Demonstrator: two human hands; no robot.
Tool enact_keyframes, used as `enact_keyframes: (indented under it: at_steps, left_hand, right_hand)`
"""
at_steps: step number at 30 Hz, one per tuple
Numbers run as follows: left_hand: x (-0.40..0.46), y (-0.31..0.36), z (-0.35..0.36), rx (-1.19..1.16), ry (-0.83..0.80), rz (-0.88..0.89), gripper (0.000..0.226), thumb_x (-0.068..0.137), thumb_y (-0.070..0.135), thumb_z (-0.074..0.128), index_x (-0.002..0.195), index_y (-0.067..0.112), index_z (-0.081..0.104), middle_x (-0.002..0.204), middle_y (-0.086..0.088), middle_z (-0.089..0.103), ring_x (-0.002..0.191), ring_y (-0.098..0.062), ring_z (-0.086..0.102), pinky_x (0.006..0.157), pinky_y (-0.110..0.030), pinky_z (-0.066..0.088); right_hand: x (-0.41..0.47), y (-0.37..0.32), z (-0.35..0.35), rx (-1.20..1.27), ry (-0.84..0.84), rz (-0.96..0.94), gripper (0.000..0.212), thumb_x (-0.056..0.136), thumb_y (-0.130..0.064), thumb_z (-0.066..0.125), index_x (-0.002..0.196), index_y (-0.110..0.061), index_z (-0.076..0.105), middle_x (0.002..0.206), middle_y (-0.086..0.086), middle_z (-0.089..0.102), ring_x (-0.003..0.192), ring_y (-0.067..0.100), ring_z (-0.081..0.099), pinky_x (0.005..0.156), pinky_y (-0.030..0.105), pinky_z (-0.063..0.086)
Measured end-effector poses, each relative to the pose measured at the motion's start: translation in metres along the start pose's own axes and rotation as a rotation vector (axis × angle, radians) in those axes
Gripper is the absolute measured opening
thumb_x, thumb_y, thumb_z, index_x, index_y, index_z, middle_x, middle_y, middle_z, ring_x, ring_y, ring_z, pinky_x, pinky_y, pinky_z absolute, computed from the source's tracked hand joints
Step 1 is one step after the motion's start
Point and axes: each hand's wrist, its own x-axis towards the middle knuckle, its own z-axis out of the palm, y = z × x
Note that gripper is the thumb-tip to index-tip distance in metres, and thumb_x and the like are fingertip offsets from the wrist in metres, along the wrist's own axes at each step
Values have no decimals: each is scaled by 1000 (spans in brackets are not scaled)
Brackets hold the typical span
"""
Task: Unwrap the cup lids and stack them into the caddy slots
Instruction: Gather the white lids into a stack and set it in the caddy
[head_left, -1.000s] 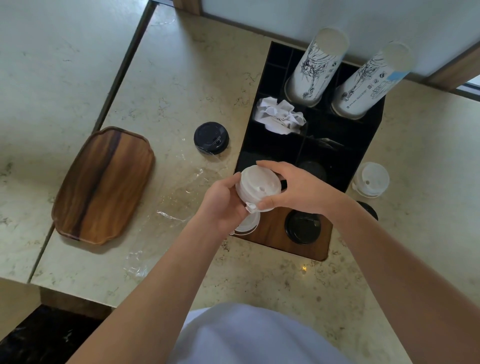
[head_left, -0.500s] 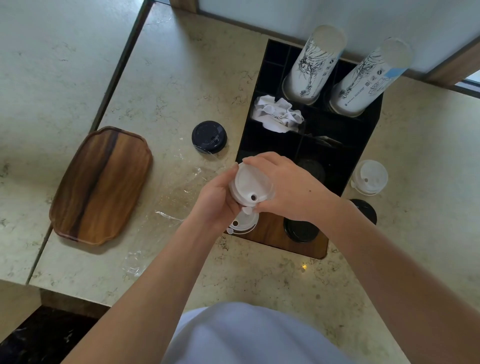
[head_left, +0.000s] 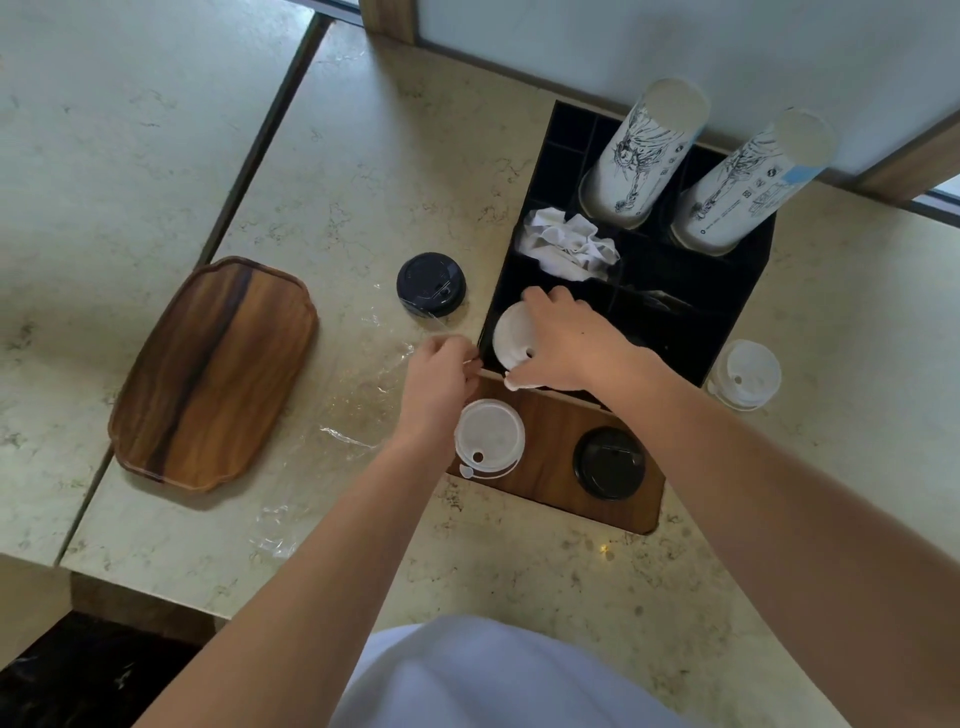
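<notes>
My right hand (head_left: 566, 343) grips a stack of white lids (head_left: 511, 338), held tilted over the front left slot of the black caddy (head_left: 727, 322). Just left of the caddy, my left hand (head_left: 439, 374) has its fingers pinched together; a strand of clear plastic wrap (head_left: 363, 384) appears to run up to them from the counter. On the caddy's wooden front, a white lid (head_left: 488, 436) sits in the left round slot and a black lid (head_left: 609, 462) in the right one.
A wrapped black lid stack (head_left: 431, 283) stands on the counter left of the caddy. White lids (head_left: 745, 374) sit to its right. A wooden tray (head_left: 213, 371) lies at the left. Two cup stacks (head_left: 644, 150) and crumpled napkins (head_left: 569, 244) fill the back compartments.
Both hands held the white lid stack before. My left hand has let go and drawn away left, while my right hand carried the stack up over the caddy's black slot.
</notes>
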Motion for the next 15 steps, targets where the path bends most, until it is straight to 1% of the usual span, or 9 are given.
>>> enact_keyframes:
  at_steps: [1, 3, 6, 8, 10, 12, 15]
  left_hand:
    - [-7, -7, -8, 94, 41, 64, 15, 90, 26, 55, 102, 22, 63, 103, -4, 73, 98, -20, 71, 81, -34, 59]
    - [-23, -25, -20, 287, 29, 167, 15, 88, 25, 56, 102, 25, 63, 98, 0, 72, 93, -19, 70, 80, -37, 60]
    - [-44, -56, -26, 484, -59, 213, 11, 93, 20, 56, 100, 26, 62, 95, 6, 69, 87, -12, 67, 73, -30, 55]
    - [-49, -73, -27, 577, -85, 234, 11, 94, 19, 56, 101, 25, 63, 95, 9, 67, 83, -6, 64, 71, -27, 50]
    - [-49, -85, -28, 680, -109, 267, 13, 95, 19, 56, 105, 22, 62, 99, 10, 65, 85, -4, 62, 75, -31, 54]
    - [-47, -93, -29, 792, -133, 323, 18, 95, 19, 55, 112, 19, 61, 108, 7, 63, 90, -6, 61, 79, -30, 54]
    - [-45, -99, -29, 910, -101, 517, 24, 92, 16, 60, 116, 13, 61, 114, 1, 61, 101, -14, 57, 81, -24, 46]
  right_hand:
    - [5, 0, 2, -16, -15, 29, 107, 66, -50, 84, 150, -14, 27, 138, 15, 41, 122, 41, 46, 86, 45, 46]
    - [12, 0, 8, 8, -28, 98, 107, 69, -47, 84, 151, -12, 25, 140, 17, 40, 126, 43, 45, 91, 45, 46]
    - [19, -1, 14, 75, 6, 173, 106, 69, -45, 86, 149, -10, 27, 140, 17, 40, 127, 43, 43, 93, 46, 46]
    - [21, -2, 19, 78, 38, 186, 105, 67, -43, 88, 147, -10, 29, 139, 16, 42, 127, 41, 43, 93, 47, 46]
    - [21, -4, 25, 46, 73, 184, 100, 67, -39, 88, 144, -10, 31, 137, 14, 45, 126, 38, 45, 90, 46, 47]
    - [22, -6, 30, 23, 100, 184, 97, 66, -37, 88, 142, -10, 34, 134, 14, 48, 124, 36, 46, 87, 46, 47]
    - [24, -6, 32, 73, 94, 208, 99, 65, -34, 90, 142, -10, 33, 135, 14, 45, 128, 37, 42, 92, 48, 47]
